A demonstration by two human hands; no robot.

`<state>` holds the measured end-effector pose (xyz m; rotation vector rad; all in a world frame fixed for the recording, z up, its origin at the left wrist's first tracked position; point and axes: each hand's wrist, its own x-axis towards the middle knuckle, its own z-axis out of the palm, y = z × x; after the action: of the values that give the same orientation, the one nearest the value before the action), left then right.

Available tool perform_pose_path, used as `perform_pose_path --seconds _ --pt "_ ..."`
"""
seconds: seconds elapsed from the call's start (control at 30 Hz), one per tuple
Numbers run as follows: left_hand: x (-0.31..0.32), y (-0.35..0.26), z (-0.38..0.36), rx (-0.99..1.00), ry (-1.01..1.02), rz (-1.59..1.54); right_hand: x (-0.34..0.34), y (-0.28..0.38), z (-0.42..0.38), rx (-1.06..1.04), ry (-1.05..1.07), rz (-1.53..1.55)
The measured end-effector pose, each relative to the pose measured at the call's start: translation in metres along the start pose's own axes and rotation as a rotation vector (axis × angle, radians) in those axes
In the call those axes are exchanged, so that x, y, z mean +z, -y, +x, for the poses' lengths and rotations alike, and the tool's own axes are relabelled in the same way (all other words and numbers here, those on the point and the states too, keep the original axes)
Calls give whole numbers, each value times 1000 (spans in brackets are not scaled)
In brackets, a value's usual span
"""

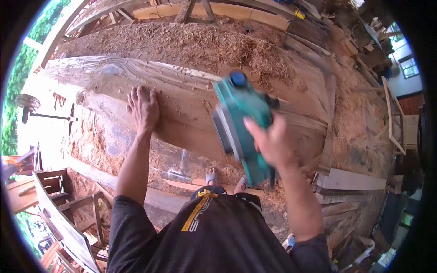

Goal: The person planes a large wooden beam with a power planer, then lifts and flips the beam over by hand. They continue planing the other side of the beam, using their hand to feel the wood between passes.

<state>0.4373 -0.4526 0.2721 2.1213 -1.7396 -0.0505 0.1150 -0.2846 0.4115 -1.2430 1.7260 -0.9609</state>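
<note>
A green electric planer (243, 107) with a blue knob on its front is tilted on its side over the right part of a wide wooden plank (191, 120). My right hand (275, 141) is wrapped around the planer's rear handle, slightly smeared by motion. To the left, my left hand (144, 109) rests on the plank's face with its fingers stretched out and holds nothing. Grain lines and scattered shavings show on the plank between my two hands.
Curly wood shavings (205, 45) are heaped beyond the plank. A standing fan (29, 103) is at the far left, above a wooden chair-like frame (86, 209). Another board (353, 179) lies to the right. My feet (211, 176) are close to the plank's near edge.
</note>
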Motion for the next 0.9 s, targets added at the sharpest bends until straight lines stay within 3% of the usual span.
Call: perform_pose_path --seconds 0.07,0.13,0.17,0.23,0.33,0.5,0.6,0.7,0.83,0.9 --pt "0 4 -2 22 -14 -27 1 3 43 -41 140 67" --pt "2 11 1 67 -34 -78 6 -14 26 -148 124 329" --pt "0 14 1 51 26 -101 2 -17 13 -102 116 284" --pt "-4 16 -8 72 38 -69 -4 -18 -19 -18 104 211" --pt "-1 15 -32 28 100 39 -22 -51 -104 -116 -3 63" --pt "-7 -36 -66 -44 133 113 -49 -98 -212 21 44 43" --pt "-1 -33 -67 -28 104 95 -42 -81 -183 20 21 14" --pt "-3 -35 -65 -13 70 78 -20 -55 -86 -403 -124 -90" --pt "-5 -30 -67 12 61 61 3 -23 12 -292 -81 52" --pt "-8 -31 -70 18 64 72 1 -26 11 -286 -62 97"
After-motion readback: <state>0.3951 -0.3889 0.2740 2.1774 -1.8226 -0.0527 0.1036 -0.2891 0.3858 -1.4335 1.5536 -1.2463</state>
